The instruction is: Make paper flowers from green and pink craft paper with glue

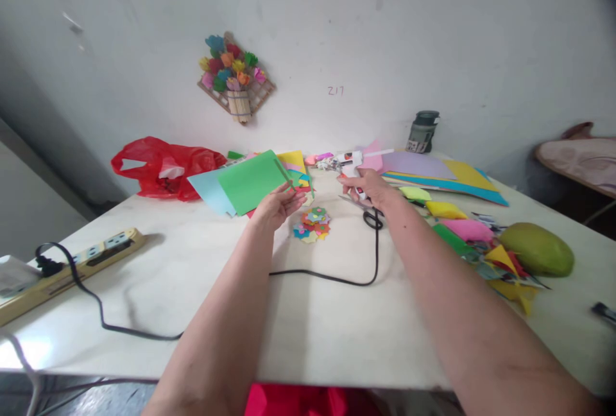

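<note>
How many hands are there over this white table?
2. The left hand is by the rectangular green sheet; the right hand grips the white glue gun. No third hand is visible.

On the bench [332, 339], paper flowers [312, 225] lie at the centre. Scissors [374, 219] lie to their right; behind, the right grip [373, 187] holds a glue gun [350, 159]. Paper sheets [255, 178] lie behind to the left, a plastic bag [168, 172] farther left, a power strip [103, 259] nearer left. At right, a fruit [536, 249] sits beside scraps [500, 257]; a bottle [423, 131] stands at the back. A flower ornament [238, 76] hangs on the wall [380, 50] behind.
</note>
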The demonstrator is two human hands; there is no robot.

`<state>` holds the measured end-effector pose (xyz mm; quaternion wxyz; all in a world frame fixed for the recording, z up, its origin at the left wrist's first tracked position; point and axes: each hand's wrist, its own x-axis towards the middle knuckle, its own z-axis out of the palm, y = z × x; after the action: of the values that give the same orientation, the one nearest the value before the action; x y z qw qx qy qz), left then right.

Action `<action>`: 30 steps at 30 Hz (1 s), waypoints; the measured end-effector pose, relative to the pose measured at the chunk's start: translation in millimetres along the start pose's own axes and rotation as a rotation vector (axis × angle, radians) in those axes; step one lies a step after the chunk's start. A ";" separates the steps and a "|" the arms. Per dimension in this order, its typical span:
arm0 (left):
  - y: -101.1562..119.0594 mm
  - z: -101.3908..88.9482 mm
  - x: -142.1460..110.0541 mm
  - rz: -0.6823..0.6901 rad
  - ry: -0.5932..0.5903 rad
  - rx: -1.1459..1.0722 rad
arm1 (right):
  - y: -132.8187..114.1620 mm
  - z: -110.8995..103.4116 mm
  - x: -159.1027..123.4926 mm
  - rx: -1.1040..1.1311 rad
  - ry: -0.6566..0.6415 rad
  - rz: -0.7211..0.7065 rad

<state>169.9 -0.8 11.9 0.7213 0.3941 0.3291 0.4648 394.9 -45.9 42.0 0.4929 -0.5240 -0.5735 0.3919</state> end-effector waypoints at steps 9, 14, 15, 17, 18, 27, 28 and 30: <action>-3.0 -1.5 2.4 0.045 -0.020 0.034 | -14.5 -7.5 -11.2 -0.022 -0.312 -0.007; -3.5 -0.9 2.7 0.052 -0.001 0.053 | -14.0 -5.9 -9.5 -0.090 -0.343 -0.020; -3.3 -0.2 2.3 0.055 0.000 0.054 | -14.0 -5.5 -9.6 -0.094 -0.342 -0.018; -2.5 1.9 1.0 0.058 0.004 0.056 | -14.1 -5.0 -10.0 -0.091 -0.339 -0.020; -2.0 3.1 0.3 0.057 0.006 0.058 | -14.1 -4.8 -10.1 -0.087 -0.337 -0.023; -1.0 5.2 -0.5 0.044 0.030 0.092 | -9.8 -5.1 -6.3 -0.110 -0.358 -0.032; -1.2 5.0 -0.2 0.050 0.027 0.090 | -9.3 -5.2 -6.1 -0.111 -0.357 -0.033; -1.6 4.9 0.0 0.063 0.021 0.083 | -9.1 -5.3 -6.2 -0.108 -0.361 -0.040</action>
<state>174.7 -2.5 12.8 0.6858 0.4291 0.3432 0.4773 397.9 -53.7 50.9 0.3611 -0.4594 -0.6830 0.4383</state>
